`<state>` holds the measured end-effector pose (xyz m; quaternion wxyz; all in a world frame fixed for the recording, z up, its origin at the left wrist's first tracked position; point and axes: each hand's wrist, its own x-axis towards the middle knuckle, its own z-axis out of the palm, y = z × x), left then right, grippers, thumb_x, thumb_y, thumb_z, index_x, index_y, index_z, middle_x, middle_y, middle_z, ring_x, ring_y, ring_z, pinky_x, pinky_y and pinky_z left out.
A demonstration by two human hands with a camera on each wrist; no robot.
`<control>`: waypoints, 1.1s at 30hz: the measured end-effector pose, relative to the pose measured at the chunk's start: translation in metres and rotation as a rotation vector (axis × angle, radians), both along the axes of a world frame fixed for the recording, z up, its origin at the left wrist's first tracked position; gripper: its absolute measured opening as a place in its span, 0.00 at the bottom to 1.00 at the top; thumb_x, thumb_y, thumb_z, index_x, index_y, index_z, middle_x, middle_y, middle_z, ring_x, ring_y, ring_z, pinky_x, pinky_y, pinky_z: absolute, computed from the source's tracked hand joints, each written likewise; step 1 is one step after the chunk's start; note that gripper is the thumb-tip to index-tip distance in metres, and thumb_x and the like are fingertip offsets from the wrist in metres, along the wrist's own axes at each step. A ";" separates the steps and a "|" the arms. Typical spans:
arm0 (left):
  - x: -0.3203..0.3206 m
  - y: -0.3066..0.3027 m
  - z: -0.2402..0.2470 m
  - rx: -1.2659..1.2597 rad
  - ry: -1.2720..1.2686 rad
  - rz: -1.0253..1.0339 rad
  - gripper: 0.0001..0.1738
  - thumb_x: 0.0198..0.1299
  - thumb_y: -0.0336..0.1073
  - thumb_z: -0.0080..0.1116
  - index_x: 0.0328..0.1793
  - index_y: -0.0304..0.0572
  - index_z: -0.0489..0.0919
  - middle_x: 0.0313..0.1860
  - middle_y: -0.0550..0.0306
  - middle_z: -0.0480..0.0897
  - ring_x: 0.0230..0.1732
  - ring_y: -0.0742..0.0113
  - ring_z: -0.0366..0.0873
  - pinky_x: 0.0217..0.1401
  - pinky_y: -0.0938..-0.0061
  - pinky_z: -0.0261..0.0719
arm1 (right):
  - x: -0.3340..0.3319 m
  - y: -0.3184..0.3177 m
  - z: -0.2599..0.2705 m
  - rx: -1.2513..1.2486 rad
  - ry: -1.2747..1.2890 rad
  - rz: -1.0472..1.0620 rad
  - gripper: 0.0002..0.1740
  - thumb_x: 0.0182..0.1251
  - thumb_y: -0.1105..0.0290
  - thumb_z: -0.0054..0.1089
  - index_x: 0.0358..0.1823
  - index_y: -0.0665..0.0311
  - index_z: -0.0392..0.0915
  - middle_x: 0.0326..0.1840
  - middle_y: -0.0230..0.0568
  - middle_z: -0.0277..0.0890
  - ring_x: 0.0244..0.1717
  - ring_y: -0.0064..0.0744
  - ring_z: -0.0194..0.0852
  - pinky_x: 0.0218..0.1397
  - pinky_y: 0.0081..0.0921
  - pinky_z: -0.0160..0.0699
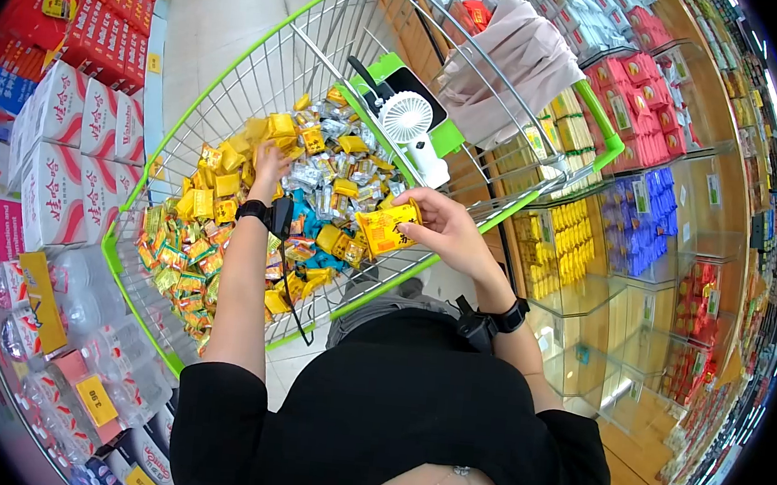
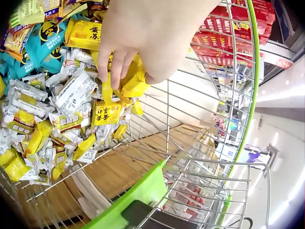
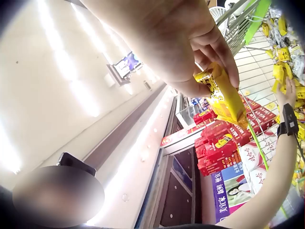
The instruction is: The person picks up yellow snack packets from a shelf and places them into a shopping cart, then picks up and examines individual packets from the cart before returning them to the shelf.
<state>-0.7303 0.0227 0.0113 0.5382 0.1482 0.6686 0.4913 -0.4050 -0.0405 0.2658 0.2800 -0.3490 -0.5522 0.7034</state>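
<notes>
A yellow snack packet (image 1: 388, 228) with dark lettering is pinched between the thumb and fingers of my right hand (image 1: 449, 234), over the near right rim of the shopping cart (image 1: 268, 36). The same packet (image 3: 224, 98) shows in the right wrist view, its far end pointing away from the palm. Inside the cart, my left hand (image 1: 269, 166) reaches down onto the heap of wrapped snacks. In the left wrist view its fingers curl around a yellow packet (image 2: 135, 85), with the thumb on the other side. Silver-and-yellow packets (image 2: 71, 93) and teal packets (image 2: 46, 43) lie beside it.
A white handheld fan (image 1: 407, 119) sits by the cart's green child-seat panel (image 1: 448, 139), with a pale pink cloth (image 1: 505, 73) over the frame. Shelves with blue packets (image 1: 640, 223) line the right. White cartons (image 1: 56, 190) and red boxes (image 1: 105, 47) are stacked on the left.
</notes>
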 end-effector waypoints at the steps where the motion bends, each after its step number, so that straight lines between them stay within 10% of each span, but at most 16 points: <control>1: -0.001 0.002 -0.001 -0.001 0.006 -0.001 0.18 0.59 0.40 0.38 0.56 0.54 0.59 0.51 0.47 0.68 0.40 0.58 0.74 0.38 0.65 0.72 | -0.001 -0.001 -0.002 -0.002 -0.002 -0.005 0.14 0.56 0.77 0.53 0.45 0.66 0.67 0.38 0.32 0.71 0.38 0.17 0.69 0.41 0.15 0.68; 9: -0.007 0.015 -0.013 -0.094 0.015 -0.122 0.21 0.61 0.46 0.38 0.59 0.54 0.59 0.54 0.49 0.66 0.44 0.60 0.73 0.37 0.69 0.72 | -0.003 -0.008 -0.007 0.027 -0.050 -0.067 0.14 0.56 0.76 0.53 0.46 0.65 0.67 0.38 0.32 0.72 0.38 0.16 0.69 0.40 0.15 0.69; 20: 0.006 -0.011 0.018 0.210 0.263 0.239 0.14 0.60 0.38 0.38 0.49 0.46 0.70 0.46 0.58 0.71 0.34 0.68 0.74 0.27 0.79 0.68 | 0.014 -0.017 -0.001 0.044 -0.034 -0.127 0.14 0.56 0.77 0.53 0.45 0.65 0.68 0.36 0.32 0.72 0.36 0.15 0.69 0.38 0.15 0.69; 29: 0.035 -0.033 0.147 0.617 0.726 0.104 0.12 0.59 0.34 0.42 0.47 0.43 0.73 0.37 0.60 0.75 0.34 0.74 0.73 0.34 0.80 0.68 | 0.025 -0.024 0.006 0.073 0.030 -0.103 0.14 0.56 0.77 0.53 0.45 0.65 0.68 0.37 0.31 0.71 0.37 0.15 0.68 0.40 0.15 0.67; 33: 0.084 -0.050 0.225 0.717 0.549 0.022 0.11 0.58 0.29 0.43 0.45 0.37 0.72 0.41 0.56 0.74 0.38 0.72 0.73 0.43 0.79 0.69 | 0.034 -0.027 0.007 0.096 0.055 -0.106 0.14 0.56 0.77 0.53 0.46 0.65 0.68 0.38 0.30 0.70 0.38 0.16 0.67 0.41 0.15 0.67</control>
